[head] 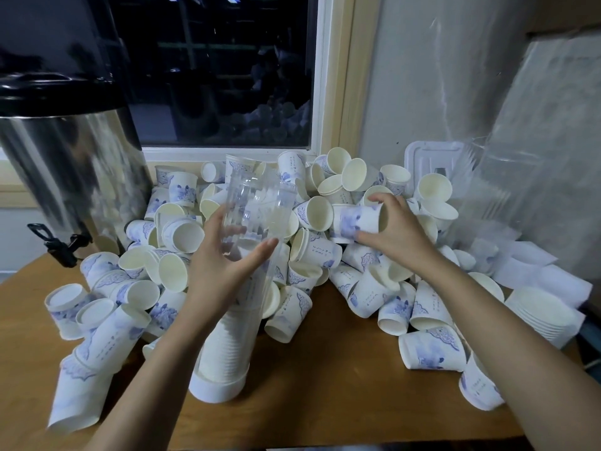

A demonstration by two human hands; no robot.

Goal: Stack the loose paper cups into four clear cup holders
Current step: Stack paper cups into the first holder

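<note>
my left hand [221, 271] wraps clear cup holder [257, 209] mid-tube, thumb in front, fingers behind. holder tilted, white base [216, 390] down at table [325, 385], lower part filled with nested cups [224, 349]. my right hand [396, 229] grips 1 paper cup [357, 221], sideways atop loose cup pile [182, 232], just right of holder's top. steel urn [81, 177] far left.

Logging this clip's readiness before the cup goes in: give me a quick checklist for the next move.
1. Left hand holds the clear cup holder: ok.
2. Right hand grips a paper cup: ok.
3. Room in the holder above the stacked cups: ok.
4. Cup lined up with the holder's top: not ok, it lies sideways on the pile.
5. Only one cup picked: cannot tell.
</note>
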